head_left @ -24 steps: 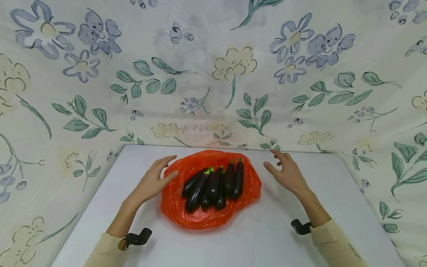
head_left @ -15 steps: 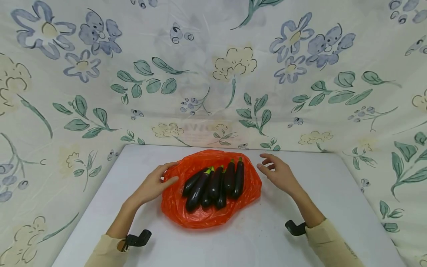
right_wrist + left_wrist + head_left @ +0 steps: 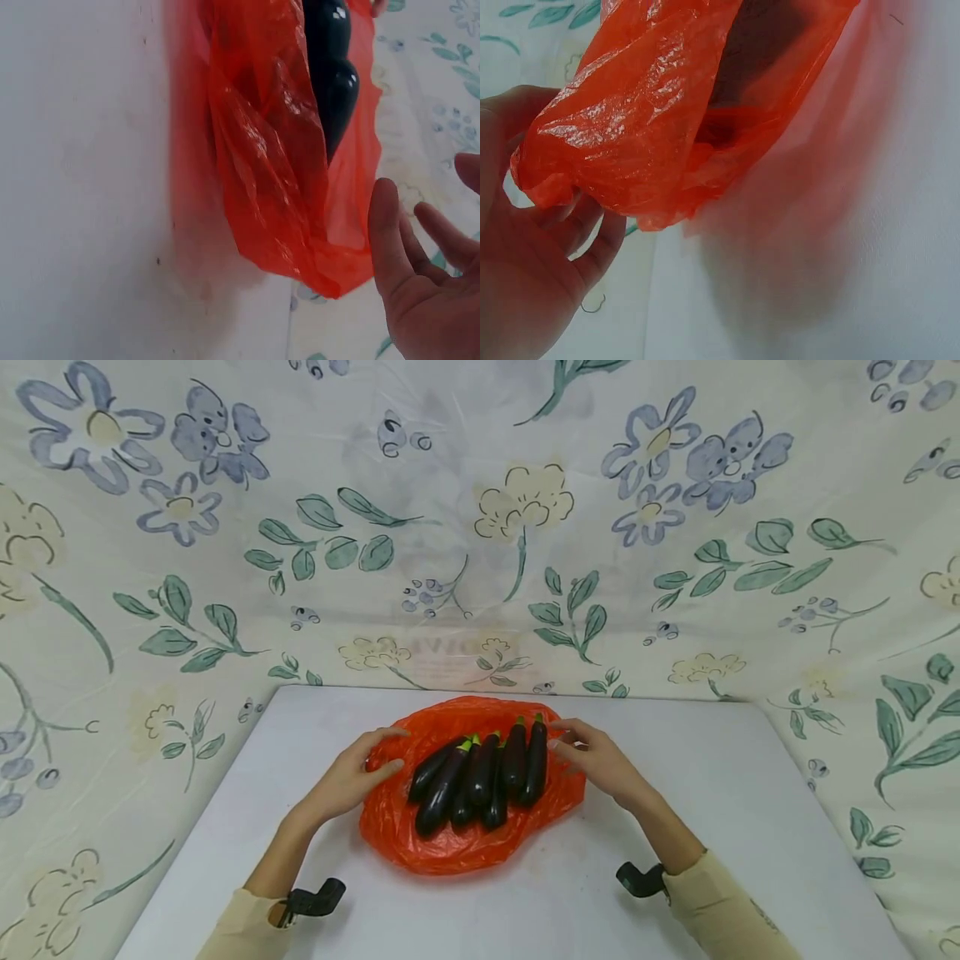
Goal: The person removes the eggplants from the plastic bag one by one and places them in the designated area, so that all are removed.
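Several dark purple eggplants [image 3: 442, 793] with green stems lie in a red plastic bag [image 3: 405, 847], which is opened wide on the table. At its left edge my left hand [image 3: 343, 783] reaches over the rim, thumb and fingers spread apart. The left wrist view has the fingers of that hand [image 3: 525, 285] loosely bent around the crumpled bag side [image 3: 630, 127]. Over the bag's right edge is my right hand [image 3: 611, 770], close to the rightmost eggplant. In the right wrist view the fingers of the right hand [image 3: 435, 307] are parted beside the red plastic [image 3: 262, 172].
The white table [image 3: 510, 918] extends on all sides of the bag. Behind it and at both sides hangs a floral cloth [image 3: 450, 527]. Dark wrist mounts [image 3: 641, 878] sit at both sleeve cuffs.
My right hand has moved left from beside the bag until it overlaps its right edge. My left hand has lowered slightly onto the left rim. The bag and eggplants stay put.
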Demonstrator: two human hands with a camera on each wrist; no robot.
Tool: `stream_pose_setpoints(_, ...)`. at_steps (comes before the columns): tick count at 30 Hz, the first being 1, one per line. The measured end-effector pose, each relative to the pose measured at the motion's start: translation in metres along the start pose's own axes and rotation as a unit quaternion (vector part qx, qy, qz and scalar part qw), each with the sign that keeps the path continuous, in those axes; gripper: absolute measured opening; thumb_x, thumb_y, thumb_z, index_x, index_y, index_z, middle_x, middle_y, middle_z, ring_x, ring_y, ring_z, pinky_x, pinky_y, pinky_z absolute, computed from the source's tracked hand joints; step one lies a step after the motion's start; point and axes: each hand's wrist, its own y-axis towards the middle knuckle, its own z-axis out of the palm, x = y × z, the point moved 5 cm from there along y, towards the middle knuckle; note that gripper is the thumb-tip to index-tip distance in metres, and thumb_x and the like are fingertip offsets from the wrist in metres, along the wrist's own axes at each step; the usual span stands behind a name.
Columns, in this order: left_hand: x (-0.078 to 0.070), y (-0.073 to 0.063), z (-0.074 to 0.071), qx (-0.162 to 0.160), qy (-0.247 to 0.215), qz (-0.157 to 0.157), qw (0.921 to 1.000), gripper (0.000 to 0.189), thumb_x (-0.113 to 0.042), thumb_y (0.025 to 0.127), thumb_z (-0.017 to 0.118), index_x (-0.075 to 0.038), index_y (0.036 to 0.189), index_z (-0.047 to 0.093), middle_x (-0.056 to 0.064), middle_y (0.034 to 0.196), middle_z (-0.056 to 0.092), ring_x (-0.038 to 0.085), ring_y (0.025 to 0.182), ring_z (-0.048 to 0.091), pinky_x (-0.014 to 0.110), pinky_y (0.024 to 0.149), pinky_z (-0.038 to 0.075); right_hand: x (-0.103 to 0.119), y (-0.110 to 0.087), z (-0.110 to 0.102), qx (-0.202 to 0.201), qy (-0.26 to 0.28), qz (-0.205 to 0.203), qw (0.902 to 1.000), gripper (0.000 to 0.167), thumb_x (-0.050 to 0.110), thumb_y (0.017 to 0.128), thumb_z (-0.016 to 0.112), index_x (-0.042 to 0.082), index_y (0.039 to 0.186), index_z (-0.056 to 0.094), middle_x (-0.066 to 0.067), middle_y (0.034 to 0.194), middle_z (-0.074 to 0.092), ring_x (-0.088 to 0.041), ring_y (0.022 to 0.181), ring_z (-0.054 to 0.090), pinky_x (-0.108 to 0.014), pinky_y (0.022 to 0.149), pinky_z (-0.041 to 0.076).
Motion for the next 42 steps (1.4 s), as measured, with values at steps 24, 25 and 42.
stream_pose_setpoints(24, 0.001, 0.004, 0.011, 0.007, 0.008, -0.001, 0.9999, 0.036, -0.019, 0.094, 0.069, -0.020, 0.129, 0.060, 0.012, 0.133, 0.056, 0.037, 0.128, 0.050, 0.064, 0.103, 0.043, -0.037, 0.015, 0.019, 0.021, 0.059, 0.092, 0.9938, 0.052, 0.027, 0.095, 0.068, 0.004, 0.139, 0.051, -0.018, 0.119, 0.064, -0.026, 0.098, 0.068, -0.038, 0.086, 0.058)
stream_pose_setpoints(25, 0.001, 0.004, 0.011, 0.007, 0.007, -0.001, 0.9999, 0.036, -0.018, 0.094, 0.069, -0.019, 0.129, 0.060, 0.012, 0.133, 0.056, 0.037, 0.128, 0.050, 0.064, 0.103, 0.043, -0.037, 0.015, 0.019, 0.021, 0.058, 0.092, 0.9938, 0.052, 0.027, 0.095, 0.068, 0.004, 0.139, 0.051, -0.017, 0.118, 0.064, -0.026, 0.098, 0.068, -0.039, 0.086, 0.058)
stream_pose_setpoints(42, 0.001, 0.005, 0.011, 0.005, 0.001, -0.003, 1.0000, 0.035, -0.014, 0.095, 0.068, -0.017, 0.129, 0.059, 0.012, 0.126, 0.057, 0.036, 0.124, 0.052, 0.064, 0.103, 0.042, -0.044, 0.022, 0.029, 0.021, 0.040, 0.127, 0.9908, 0.064, 0.030, 0.090, 0.075, 0.005, 0.138, 0.042, -0.014, 0.108, 0.065, -0.025, 0.090, 0.066, -0.037, 0.080, 0.057)
